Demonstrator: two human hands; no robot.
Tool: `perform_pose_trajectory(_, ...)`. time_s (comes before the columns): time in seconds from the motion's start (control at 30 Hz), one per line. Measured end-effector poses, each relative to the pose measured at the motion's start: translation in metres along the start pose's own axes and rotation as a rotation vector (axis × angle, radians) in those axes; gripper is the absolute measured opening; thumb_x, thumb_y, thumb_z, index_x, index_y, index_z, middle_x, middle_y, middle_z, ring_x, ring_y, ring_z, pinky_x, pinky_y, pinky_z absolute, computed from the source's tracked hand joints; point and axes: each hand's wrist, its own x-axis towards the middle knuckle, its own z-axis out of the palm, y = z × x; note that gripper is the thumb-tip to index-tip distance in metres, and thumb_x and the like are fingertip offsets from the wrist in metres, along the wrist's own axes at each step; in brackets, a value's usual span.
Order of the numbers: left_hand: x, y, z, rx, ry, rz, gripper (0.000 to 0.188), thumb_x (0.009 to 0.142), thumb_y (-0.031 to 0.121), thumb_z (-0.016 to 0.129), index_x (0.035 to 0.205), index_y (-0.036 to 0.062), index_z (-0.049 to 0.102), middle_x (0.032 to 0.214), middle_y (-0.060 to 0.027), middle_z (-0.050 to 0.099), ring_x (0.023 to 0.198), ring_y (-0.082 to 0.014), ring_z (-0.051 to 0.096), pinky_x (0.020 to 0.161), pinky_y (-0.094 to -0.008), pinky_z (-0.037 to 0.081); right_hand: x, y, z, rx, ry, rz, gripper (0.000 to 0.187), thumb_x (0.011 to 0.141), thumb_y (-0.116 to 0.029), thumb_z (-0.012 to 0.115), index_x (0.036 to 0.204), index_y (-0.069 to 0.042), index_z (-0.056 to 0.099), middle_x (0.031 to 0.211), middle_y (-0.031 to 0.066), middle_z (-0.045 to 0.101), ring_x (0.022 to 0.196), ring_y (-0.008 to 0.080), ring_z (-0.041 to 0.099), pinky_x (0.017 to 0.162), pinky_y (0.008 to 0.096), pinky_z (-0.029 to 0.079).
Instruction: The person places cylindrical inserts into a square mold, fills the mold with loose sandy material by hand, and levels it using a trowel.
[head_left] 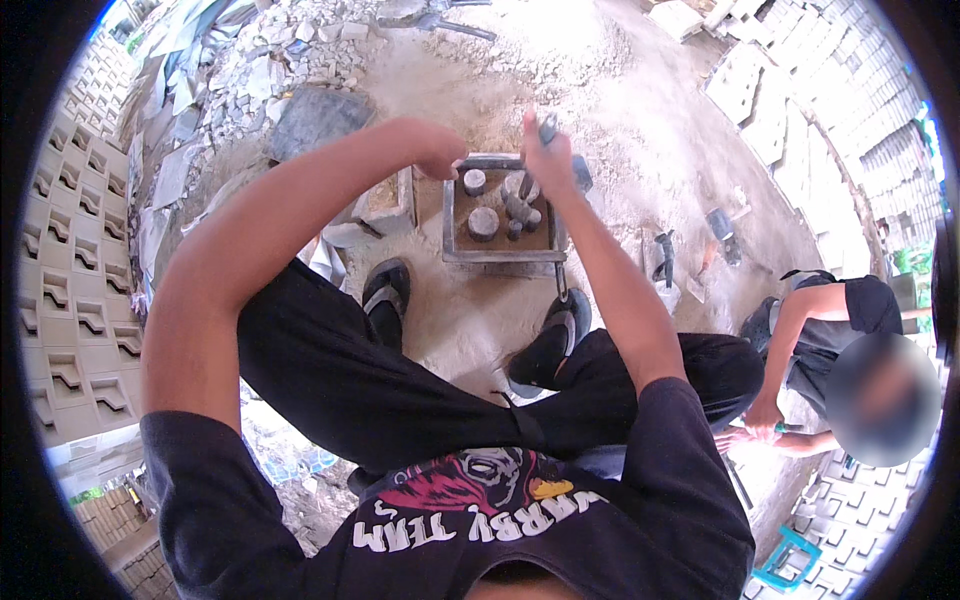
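Right hand (549,160) is wrapped round a grey tool (547,128) over the square frame (500,256); left hand (437,150) is half-curled, hold unclear.

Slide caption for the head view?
Right hand grips a tool at a square tray of short cylinders; left hand near its far-left corner.

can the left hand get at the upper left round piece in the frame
Probably yes: the left hand is by the upper left corner of the frame, close to the round piece, with only the frame's edge seemingly between; the right hand is farther right.
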Motion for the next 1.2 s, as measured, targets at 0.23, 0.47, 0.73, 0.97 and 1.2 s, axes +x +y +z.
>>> perform_pose_trajectory(0.23,-0.004,-0.002,-0.002,0.077,-0.097,-0.007,0.034,0.088,0.03,0.057,0.11,0.0046,0.06,0.102,-0.0189,0.066,0.097,-0.036,0.063,0.084,-0.0464,0.049,-0.003,-0.017,0.011,0.079,0.093,0.086,0.062,0.093,-0.055,0.052,0.057,-0.005,0.049,0.053,0.0003,0.046,0.054,0.0126,0.042,0.053,0.0332,0.038)
perform_pose_trajectory(0.47,0.008,-0.01,0.004,0.005,-0.026,-0.034,0.03,0.086,0.027,0.06,0.109,0.0076,0.063,0.101,-0.0188,0.067,0.097,-0.0358,0.063,0.084,-0.0465,0.05,-0.008,0.014,0.023,-0.128,0.261,0.141,0.061,0.092,-0.059,0.051,0.065,-0.004,0.052,0.062,0.0013,0.049,0.061,0.0129,0.042,0.057,0.0336,0.039)
perform_pose_trajectory(0.73,-0.005,-0.011,0.008,0.038,-0.035,-0.037,0.027,0.086,0.026,0.058,0.107,0.0092,0.065,0.102,-0.0181,0.067,0.098,-0.0357,0.063,0.085,-0.0464,0.05,-0.047,-0.018,0.019,0.096,0.094,0.255,0.042,0.092,-0.038,0.057,0.064,-0.007,0.054,0.059,-0.0006,0.049,0.055,0.0098,0.045,0.052,0.0304,0.037)
perform_pose_trajectory(0.97,0.0,0.001,-0.009,0.012,-0.012,0.005,0.028,0.086,0.024,0.056,0.105,0.0052,0.065,0.101,-0.0187,0.067,0.097,-0.0356,0.063,0.084,-0.0454,0.05,-0.051,0.03,-0.002,0.056,-0.269,0.021,0.03,0.089,-0.022,0.061,0.064,-0.008,0.053,0.058,-0.0034,0.049,0.053,0.0053,0.043,0.05,0.0261,0.035)
perform_pose_trajectory(1.2,0.009,-0.003,0.0,0.014,0.008,0.035,0.026,0.085,0.023,0.06,0.101,0.0039,0.066,0.098,-0.0193,0.067,0.095,-0.0357,0.064,0.081,-0.0455,0.051,-0.063,0.046,-0.005,0.068,-0.41,0.113,0.017,0.088,-0.016,0.065,0.091,0.0,0.059,0.078,0.0016,0.063,0.067,0.0073,0.056,0.061,0.024,0.046)
